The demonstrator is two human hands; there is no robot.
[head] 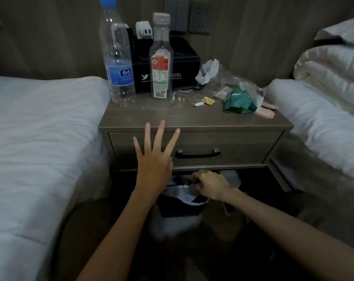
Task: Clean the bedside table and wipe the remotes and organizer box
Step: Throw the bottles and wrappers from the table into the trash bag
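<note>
stands between two beds, the bedside table [192, 118], its top cluttered and not yet wiped. far left on the top: a tall clear water bottle [119, 63] with a blue label, and just right of it a squarer clear bottle [161, 57] with a red and green label; both look empty or nearly so, hence light, thin-walled, easy to tip and to dent, best taken round the middle of the body rather than by the cap. behind them, against the far wall, sits the black organizer box [172, 59], stiff and boxy, probably safe to lift by its two sides; something white pokes out of its top, remotes not clearly made out. right side of the top: a crumpled white tissue [208, 71], crinkly clear plastic wrap [243, 84], a green crumpled wrapper [239, 101], a small yellow scrap [208, 101] — all soft, weightless, apt to scatter, better gathered in a pinch or swept together. left hand [153, 159] spread flat, fingers released and splayed, in front of the drawer face near the table's front edge, holding nothing. right hand [210, 185] lower, under the table, fingers curled on the liner of a dark waste bin [182, 207], seemingly pinching its white bag; likely readying the bin for the rubbish.
</note>
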